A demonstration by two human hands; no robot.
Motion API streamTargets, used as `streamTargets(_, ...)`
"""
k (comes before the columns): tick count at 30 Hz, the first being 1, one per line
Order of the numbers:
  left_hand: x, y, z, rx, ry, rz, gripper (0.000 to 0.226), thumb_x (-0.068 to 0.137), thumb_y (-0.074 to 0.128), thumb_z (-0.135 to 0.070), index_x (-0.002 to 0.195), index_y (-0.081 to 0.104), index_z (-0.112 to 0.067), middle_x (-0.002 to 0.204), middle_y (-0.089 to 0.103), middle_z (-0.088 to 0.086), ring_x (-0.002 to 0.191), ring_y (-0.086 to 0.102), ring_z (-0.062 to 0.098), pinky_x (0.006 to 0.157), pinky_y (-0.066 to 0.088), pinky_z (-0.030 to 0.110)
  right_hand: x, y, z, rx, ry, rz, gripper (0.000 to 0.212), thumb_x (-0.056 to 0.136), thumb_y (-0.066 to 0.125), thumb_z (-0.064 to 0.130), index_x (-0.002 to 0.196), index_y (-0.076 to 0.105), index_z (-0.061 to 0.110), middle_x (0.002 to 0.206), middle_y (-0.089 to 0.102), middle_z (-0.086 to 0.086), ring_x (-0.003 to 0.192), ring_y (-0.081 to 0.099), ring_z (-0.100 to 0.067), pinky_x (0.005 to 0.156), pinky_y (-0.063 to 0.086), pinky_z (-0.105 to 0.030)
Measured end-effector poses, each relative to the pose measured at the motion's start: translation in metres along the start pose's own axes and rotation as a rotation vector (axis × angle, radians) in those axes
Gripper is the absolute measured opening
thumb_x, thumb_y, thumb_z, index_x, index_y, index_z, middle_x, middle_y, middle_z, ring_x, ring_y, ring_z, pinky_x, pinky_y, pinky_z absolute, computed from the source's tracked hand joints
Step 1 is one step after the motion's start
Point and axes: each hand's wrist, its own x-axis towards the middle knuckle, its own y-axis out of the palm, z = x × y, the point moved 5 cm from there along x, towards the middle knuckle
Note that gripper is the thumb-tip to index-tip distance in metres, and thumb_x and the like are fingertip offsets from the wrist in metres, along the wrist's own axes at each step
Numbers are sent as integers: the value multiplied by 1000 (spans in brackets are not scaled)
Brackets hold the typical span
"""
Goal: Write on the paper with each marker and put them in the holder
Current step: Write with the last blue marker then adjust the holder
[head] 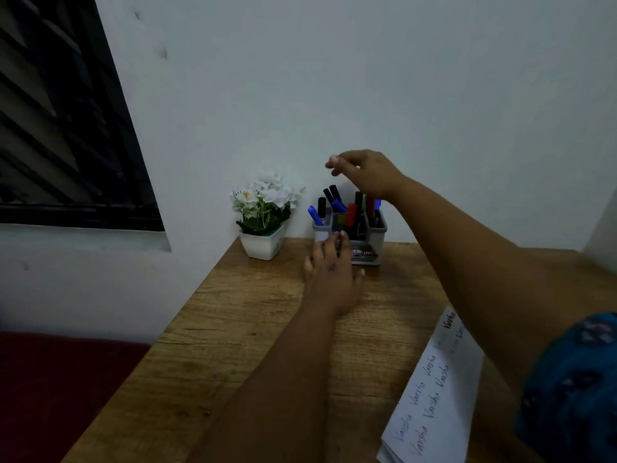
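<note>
Beside the flower pot (263, 245), the marker-filled holder (367, 243) stands between two empty, loose-fingered hands: left (330, 272), right (365, 172).

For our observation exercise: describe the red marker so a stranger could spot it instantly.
Start at the wooden desk and go to its far edge by the white wall, right of the flower pot. There stands a grey marker holder. Among its black and blue markers, the red marker stands near the middle.

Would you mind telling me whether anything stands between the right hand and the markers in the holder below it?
Nothing visible does. The right hand hovers above the holder, with open air between it and the marker tops. The left hand rests against the holder's front, below the rim, clear of that path.
</note>
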Motion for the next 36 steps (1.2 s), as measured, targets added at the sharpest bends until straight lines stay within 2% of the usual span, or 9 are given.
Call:
streamTargets(2, 0, -1, 0, -9, -9, -18, 70, 98, 37, -45, 154, 1, -25, 160, 7, 5, 143, 4, 31, 113, 9, 54, 0, 4, 11, -31, -65, 122, 53, 83, 64, 59, 126, 61, 29, 112, 65, 10, 109, 57, -9, 92, 43, -28)
streamTargets(5, -1, -2, 0, -23, -4, -42, 64, 99, 34, -44, 154, 6, -26, 158, 11, 3, 142, 6, 29, 112, 10, 56, 2, 28, 22, -347, -119, 336, 59, 78, 78, 42, 131, 57, 29, 107, 57, 8, 98, 56, -12, 88, 46, -30)
streamTargets(9, -1, -12, 2, -91, -18, -182, 55, 99, 36, -43, 149, 25, -25, 146, 30, 5, 129, 26, 25, 102, 24, 49, 13, 41, 26, -427, -128, 358, 20, 86, 71, 12, 106, 72, 11, 104, 71, -7, 94, 63, -21, 79, 46, -29)
streamTargets(12, -2, -21, 8, -159, -85, -320, 42, 97, 41, -38, 135, 41, -21, 131, 41, 6, 116, 38, 24, 89, 33, 42, 17, 34, 18, -448, -43, 341, 18, 88, 65, 4, 103, 73, 10, 107, 70, -7, 98, 62, -21, 78, 42, -26)
streamTargets(19, -3, -28, 18, -265, -244, -432, 29, 94, 48, -30, 118, 47, -14, 121, 46, 7, 115, 40, 25, 87, 37, 40, 20, 49, 35, -429, -24, 485, 32, 78, 76, 37, 105, 69, 20, 103, 64, 3, 94, 57, -16, 84, 49, -34)
streamTargets(23, -3, -28, 19, -284, -248, -431, 28, 93, 50, -31, 115, 46, -14, 121, 46, 7, 115, 40, 25, 88, 38, 40, 26, 57, 40, -452, -118, 397, 16, 87, 73, 22, 98, 70, 11, 97, 66, -4, 94, 62, -22, 77, 46, -30)
streamTargets(28, -2, -27, 21, -338, -248, -444, 29, 92, 53, -31, 116, 46, -16, 121, 46, 5, 116, 39, 22, 90, 38, 39, 39, 35, 23, -367, -25, 286, 16, 87, 72, 22, 97, 70, 9, 107, 67, -8, 97, 60, -20, 79, 44, -29)
streamTargets(32, -3, -27, 22, -358, -254, -440, 31, 91, 55, -32, 116, 45, -17, 121, 46, 4, 115, 39, 22, 89, 38, 37, 40, 48, 12, -374, -8, 325, 31, 86, 73, 20, 115, 65, 13, 117, 64, -9, 107, 58, -25, 83, 42, -30)
streamTargets(36, -2, -27, 24, -368, -246, -430, 34, 91, 54, -32, 119, 45, -15, 122, 46, 5, 115, 39, 23, 91, 38, 39, 39, 29, 2, -305, 6, 227, 49, 90, 69, 21, 136, 52, 24, 131, 57, -8, 112, 55, -25, 90, 39, -32)
